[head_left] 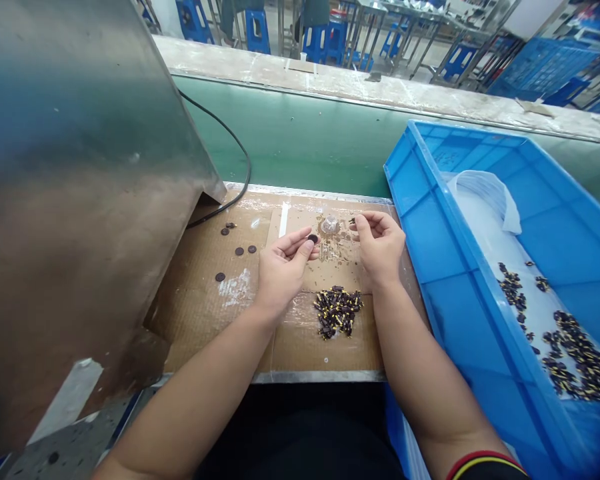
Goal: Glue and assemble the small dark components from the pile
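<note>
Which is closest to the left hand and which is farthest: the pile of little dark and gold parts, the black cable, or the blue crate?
From the left hand:
1. Pile of small dark and gold parts, just right on the cardboard.
2. Black cable, behind, to the left.
3. Blue plastic crate, far right.

A steel housing (80, 200) walls off the left, and a blue crate (480, 267) hems the right, leaving the cardboard mat (205, 313) as the open lane. On it lie loose discs (237, 251), a parts pile (337, 310) and a clear cup (329, 224). A cable (230, 140) crosses behind.
</note>
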The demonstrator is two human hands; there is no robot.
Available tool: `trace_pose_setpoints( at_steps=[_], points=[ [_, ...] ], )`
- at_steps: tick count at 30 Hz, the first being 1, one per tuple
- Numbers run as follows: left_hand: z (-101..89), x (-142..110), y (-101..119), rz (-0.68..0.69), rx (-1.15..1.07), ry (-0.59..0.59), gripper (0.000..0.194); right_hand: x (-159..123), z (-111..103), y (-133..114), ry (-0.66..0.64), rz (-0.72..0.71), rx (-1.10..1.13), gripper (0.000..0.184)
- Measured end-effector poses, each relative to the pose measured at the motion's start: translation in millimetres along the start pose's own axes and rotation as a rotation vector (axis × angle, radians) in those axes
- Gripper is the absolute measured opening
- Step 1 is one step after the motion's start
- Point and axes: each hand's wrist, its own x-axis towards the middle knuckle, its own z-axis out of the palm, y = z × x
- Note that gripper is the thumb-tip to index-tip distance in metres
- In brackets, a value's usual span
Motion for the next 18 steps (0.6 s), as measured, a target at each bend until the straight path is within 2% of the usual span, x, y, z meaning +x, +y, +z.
trace_pose_setpoints(
  at_steps=[3, 7, 12, 14, 18],
  points=[
    [-0.1, 0.7, 0.3, -0.012, -0.005, 0.0, 0.035, -17.7, 4.9, -18.7, -0.127, 0.126, 0.235, 0.023],
    [-0.7, 1.3, 1.0, 0.035, 0.015, 0.017, 0.028, -32.0, 9.6, -35.7, -0.3, 0.208, 0.428, 0.021],
    [-4.2, 1.1, 2.3, 0.136, 0.144, -0.004, 0.025, -35.6, 9.9, -40.7, -0.395, 0.255, 0.558, 0.017],
    [-6.2, 0.7, 5.2, 0.213, 0.254, -0.003, 0.023, -35.5, 9.8, -40.6, -0.413, 0.269, 0.576, 0.018],
    [-11.4, 2.9, 13.1, 0.509, 0.576, -0.068, 0.018, -32.7, 8.6, -40.5, -0.418, 0.323, 0.598, 0.023]
  ],
)
